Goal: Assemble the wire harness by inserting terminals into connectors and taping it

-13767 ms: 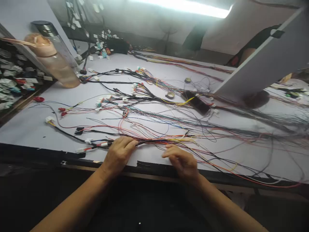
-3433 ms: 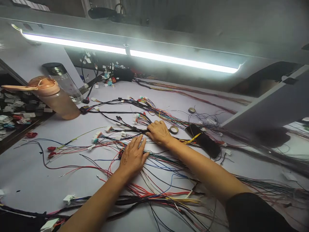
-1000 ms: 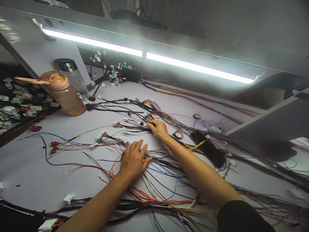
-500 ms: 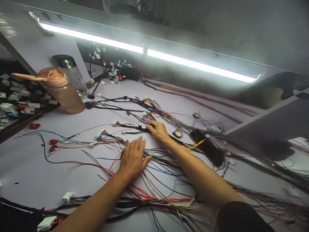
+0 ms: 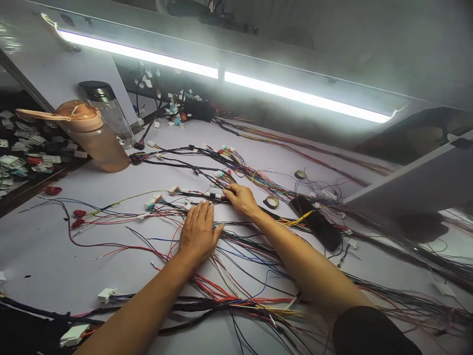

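Observation:
My left hand (image 5: 198, 232) lies palm down over a spread bundle of thin wires (image 5: 244, 241), its fingers stretched out toward a small white connector. Behind it and to the right, my right hand (image 5: 240, 199) has thumb and fingers pinched on a black-taped wire harness (image 5: 199, 194). A white connector (image 5: 173, 190) ends that harness on the left. A white and teal multi-pin connector (image 5: 152, 201) lies left of my left hand, with wires running under the hand. Two red connectors (image 5: 79, 218) sit farther left.
An orange-lidded bottle (image 5: 99, 143) and a clear bottle (image 5: 114, 116) stand at the left. A phone (image 5: 318, 224) and tape rolls (image 5: 272, 201) lie right of my hands. Thick red wires (image 5: 218, 293) cross the front, and a lit tube (image 5: 306, 97) hangs above.
My left hand has shifted slightly left and back across the wires. My right hand stays at the taped harness with little movement.

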Motion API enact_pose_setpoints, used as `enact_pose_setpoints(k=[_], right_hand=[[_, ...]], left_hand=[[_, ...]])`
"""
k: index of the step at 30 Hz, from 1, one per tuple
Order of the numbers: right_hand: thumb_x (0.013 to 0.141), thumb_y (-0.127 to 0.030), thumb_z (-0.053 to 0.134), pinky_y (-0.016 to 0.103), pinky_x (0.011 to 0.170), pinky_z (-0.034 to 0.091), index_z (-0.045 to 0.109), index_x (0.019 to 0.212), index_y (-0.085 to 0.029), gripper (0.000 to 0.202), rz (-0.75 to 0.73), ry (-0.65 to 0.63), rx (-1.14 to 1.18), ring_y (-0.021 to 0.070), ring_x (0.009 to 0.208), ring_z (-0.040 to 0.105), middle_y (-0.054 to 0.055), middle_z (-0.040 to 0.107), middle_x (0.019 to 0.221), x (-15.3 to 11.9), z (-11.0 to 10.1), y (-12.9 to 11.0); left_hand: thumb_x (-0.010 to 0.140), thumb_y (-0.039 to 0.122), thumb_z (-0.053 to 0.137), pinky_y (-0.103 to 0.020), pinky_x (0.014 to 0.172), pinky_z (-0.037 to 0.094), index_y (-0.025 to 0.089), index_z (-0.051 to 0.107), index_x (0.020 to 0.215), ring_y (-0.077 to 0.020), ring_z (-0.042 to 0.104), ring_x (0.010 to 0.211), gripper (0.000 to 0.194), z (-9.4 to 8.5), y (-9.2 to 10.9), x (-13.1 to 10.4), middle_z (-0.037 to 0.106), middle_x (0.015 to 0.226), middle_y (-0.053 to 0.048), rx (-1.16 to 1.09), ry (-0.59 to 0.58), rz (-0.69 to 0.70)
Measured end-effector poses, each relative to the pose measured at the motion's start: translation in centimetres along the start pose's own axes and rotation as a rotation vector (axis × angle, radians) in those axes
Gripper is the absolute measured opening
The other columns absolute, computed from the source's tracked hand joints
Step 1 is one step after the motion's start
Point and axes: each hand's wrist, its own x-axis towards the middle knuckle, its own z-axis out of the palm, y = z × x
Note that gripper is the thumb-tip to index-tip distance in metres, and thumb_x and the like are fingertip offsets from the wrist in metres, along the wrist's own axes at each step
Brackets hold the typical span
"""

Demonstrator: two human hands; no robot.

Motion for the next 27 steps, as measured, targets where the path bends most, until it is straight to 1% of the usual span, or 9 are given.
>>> enact_pose_setpoints(k=[3,7,10,13,15,17,20,23,27], right_hand=[[0.090,-0.035,0.054,0.024,0.066,0.037,0.070,0.087,-0.021,0.022,-0.007,0.017,-0.004,0.0151,0.072,0.058,0.000,0.069,0.075,-0.1,0.2,0.1],[0.089,-0.034,0.055,0.026,0.066,0.039,0.070,0.088,-0.021,0.020,-0.033,0.027,-0.010,0.0167,0.073,0.061,0.001,0.070,0.077,-0.2,0.6,0.4],[0.089,-0.032,0.055,0.027,0.068,0.042,0.070,0.089,-0.022,0.018,-0.078,0.027,-0.013,0.0173,0.075,0.063,0.001,0.072,0.081,-0.4,0.9,0.5],[0.088,-0.027,0.057,0.029,0.077,0.046,0.069,0.096,-0.023,0.016,-0.125,0.028,-0.019,0.0189,0.086,0.065,0.003,0.073,0.095,-0.7,1.1,0.4],[0.086,-0.023,0.058,0.032,0.084,0.046,0.068,0.103,-0.023,0.019,-0.172,0.042,-0.037,0.0205,0.097,0.063,0.005,0.070,0.106,-1.0,1.1,0.3],[0.086,-0.021,0.059,0.034,0.088,0.044,0.066,0.107,-0.022,0.022,-0.249,0.090,-0.079,0.0220,0.103,0.060,0.006,0.068,0.111,-1.6,0.9,0.2],[0.089,-0.024,0.057,0.035,0.086,0.043,0.066,0.104,-0.022,0.018,-0.368,0.152,-0.148,0.0223,0.101,0.059,0.006,0.068,0.105,-3.2,0.3,0.4],[0.089,-0.024,0.058,0.034,0.081,0.041,0.066,0.099,-0.022,0.013,-0.412,0.113,-0.171,0.0207,0.094,0.060,0.005,0.070,0.099,-5.2,-0.2,0.7],[0.087,-0.023,0.062,0.032,0.080,0.038,0.065,0.104,-0.023,0.017,-0.427,-0.017,-0.199,0.0187,0.093,0.060,0.003,0.071,0.098,-7.2,-0.4,1.0]], left_hand=[[0.089,0.040,0.051,-0.051,0.113,0.028,0.002,0.051,0.132,-0.0350,0.045,0.130,0.058,-0.1,0.2,0.0,0.050,0.138,-0.023,-0.018,-0.020,-0.014],[0.089,0.038,0.051,-0.053,0.113,0.028,0.001,0.054,0.128,-0.0354,0.045,0.130,0.053,-0.5,0.4,-0.1,0.049,0.138,-0.024,0.001,-0.032,-0.004],[0.091,0.033,0.048,-0.053,0.114,0.028,0.003,0.056,0.127,-0.0341,0.043,0.132,0.048,-0.6,0.7,-0.6,0.050,0.139,-0.022,-0.008,-0.008,0.045],[0.091,0.030,0.048,-0.048,0.111,0.035,0.007,0.056,0.128,-0.0310,0.044,0.132,0.044,-0.4,1.2,-1.1,0.051,0.139,-0.019,-0.054,-0.005,0.120],[0.090,0.029,0.050,-0.047,0.109,0.038,0.007,0.056,0.127,-0.0307,0.046,0.130,0.043,-0.3,1.4,-1.4,0.052,0.138,-0.018,-0.074,-0.016,0.143],[0.090,0.029,0.050,-0.048,0.109,0.039,0.007,0.056,0.127,-0.0314,0.047,0.130,0.044,-0.4,1.6,-1.5,0.053,0.137,-0.019,-0.079,-0.016,0.151],[0.090,0.027,0.050,-0.048,0.108,0.040,0.005,0.055,0.128,-0.0315,0.047,0.129,0.044,-0.9,1.8,-1.7,0.053,0.136,-0.019,-0.094,0.004,0.176],[0.090,0.024,0.050,-0.048,0.106,0.042,0.004,0.056,0.126,-0.0315,0.049,0.126,0.042,-1.3,2.1,-1.9,0.056,0.133,-0.019,-0.114,0.020,0.203],[0.088,0.015,0.047,-0.046,0.103,0.046,0.007,0.061,0.117,-0.0294,0.054,0.121,0.033,-1.3,2.3,-2.1,0.062,0.124,-0.018,-0.170,0.049,0.210]])
